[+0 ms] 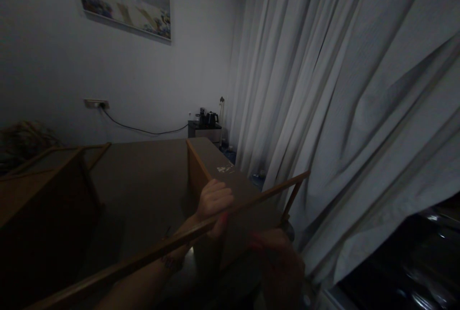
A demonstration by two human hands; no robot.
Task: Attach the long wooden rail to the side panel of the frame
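My left hand [215, 200] is closed in a fist at the long wooden rail [266, 195], its curled fingers above the rail and its red-nailed thumb against it. This rail slants from the lower left to the right, where a short wooden leg drops from its end. Just beyond the hand stands a grey-topped panel with a wooden side [198, 164]. Lower right and in deep shadow, my right hand [278, 255] has bent fingers drawn together below the rail. Whatever lies between its fingertips is too dark to make out.
Wooden furniture [46, 180] stands at the left. Long pale curtains [323, 89] hang along the right. A small cabinet [204, 134] with a black kettle [212, 118] stands in the far corner, and a cord [154, 132] runs to a wall socket [95, 104].
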